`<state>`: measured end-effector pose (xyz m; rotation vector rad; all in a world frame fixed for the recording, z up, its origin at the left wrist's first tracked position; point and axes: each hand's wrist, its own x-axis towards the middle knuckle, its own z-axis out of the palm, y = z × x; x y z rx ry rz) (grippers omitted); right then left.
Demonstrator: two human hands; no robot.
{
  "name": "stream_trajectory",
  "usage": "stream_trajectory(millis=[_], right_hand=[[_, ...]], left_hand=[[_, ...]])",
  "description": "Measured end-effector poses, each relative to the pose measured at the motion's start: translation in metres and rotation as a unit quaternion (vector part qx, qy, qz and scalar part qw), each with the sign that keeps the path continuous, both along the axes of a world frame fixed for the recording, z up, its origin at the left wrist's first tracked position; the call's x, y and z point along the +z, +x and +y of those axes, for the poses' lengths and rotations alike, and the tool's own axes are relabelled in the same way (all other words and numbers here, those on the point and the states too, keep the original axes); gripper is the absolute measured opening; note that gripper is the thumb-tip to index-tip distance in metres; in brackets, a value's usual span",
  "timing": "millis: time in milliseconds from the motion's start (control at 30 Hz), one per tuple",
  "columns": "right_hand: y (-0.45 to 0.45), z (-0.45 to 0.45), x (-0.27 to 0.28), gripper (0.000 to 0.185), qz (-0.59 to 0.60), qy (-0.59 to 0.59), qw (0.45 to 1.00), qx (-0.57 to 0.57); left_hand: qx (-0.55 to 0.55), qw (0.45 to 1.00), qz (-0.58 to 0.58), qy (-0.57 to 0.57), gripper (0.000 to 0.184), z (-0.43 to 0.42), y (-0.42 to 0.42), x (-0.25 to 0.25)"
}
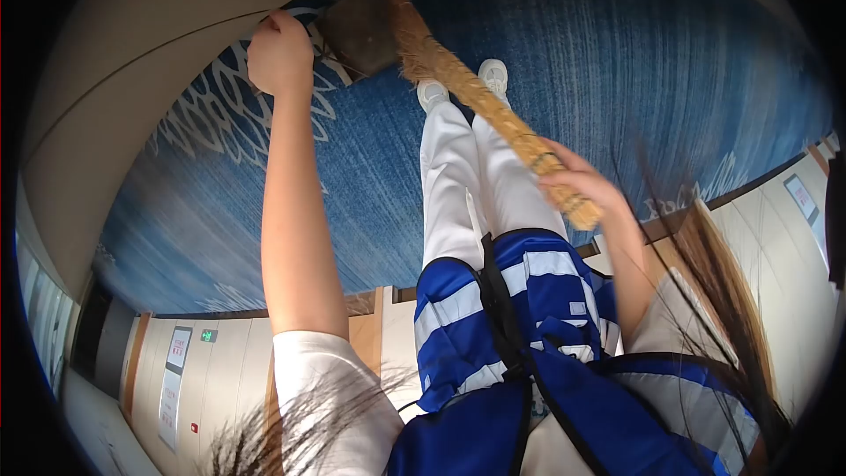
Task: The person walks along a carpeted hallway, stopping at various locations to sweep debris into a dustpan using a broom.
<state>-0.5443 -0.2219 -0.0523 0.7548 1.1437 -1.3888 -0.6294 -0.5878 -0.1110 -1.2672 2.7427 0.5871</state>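
My left hand is closed in a fist at the upper left, directly beside a dark, flat dustpan over the blue carpet. The fist appears to grip the dustpan's handle, which the hand itself mostly hides. In my right hand is a straw hand broom, held near the bound end of its handle. The broom slants up and to the left, its brown bristle end against the right side of the dustpan. Slight blur covers the broom and my right hand.
Blue carpet with white leaf patterns spreads underfoot. My white shoes stand just below the broom's bristle end. A beige wall curves along the left. Pale panels with signs line the wall behind me.
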Motion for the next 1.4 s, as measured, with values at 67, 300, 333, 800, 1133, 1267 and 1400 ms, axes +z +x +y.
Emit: stream_trajectory(millis=[67,300,333,800,1133,1267,1400], right_hand=[[-0.02,0.031,0.029,0.07,-0.067,0.009,0.998,0.001],[-0.055,0.068,0.054,0.073,0.081,0.229,0.964,0.11],[-0.067,0.063,0.043,0.074,0.099,0.293,0.933,0.184],[0.036,-0.116,-0.029,0.075,0.113,0.097,0.962,0.227],[-0.034,0.021,0.052,0.065,-0.012,0.087,0.995,0.037],[-0.04,0.015,0.037,0.073,0.111,0.211,0.963,0.127],[-0.034,-0.008,-0.047,0.069,0.229,0.326,0.874,0.279]], left_hand=[[0.0,1.0,0.004,0.002,0.046,0.001,0.0,0.001],[-0.007,0.999,0.02,-0.024,0.041,0.006,-0.002,0.006],[-0.008,0.999,0.023,-0.034,0.04,0.005,-0.002,0.005],[-0.004,0.999,0.037,-0.023,0.039,0.003,-0.002,0.0],[-0.019,0.998,0.051,-0.039,0.038,0.001,0.001,0.0],[-0.027,0.996,0.075,-0.045,0.038,0.001,0.002,-0.002],[-0.026,0.996,0.066,-0.048,0.038,0.0,0.001,-0.005]])
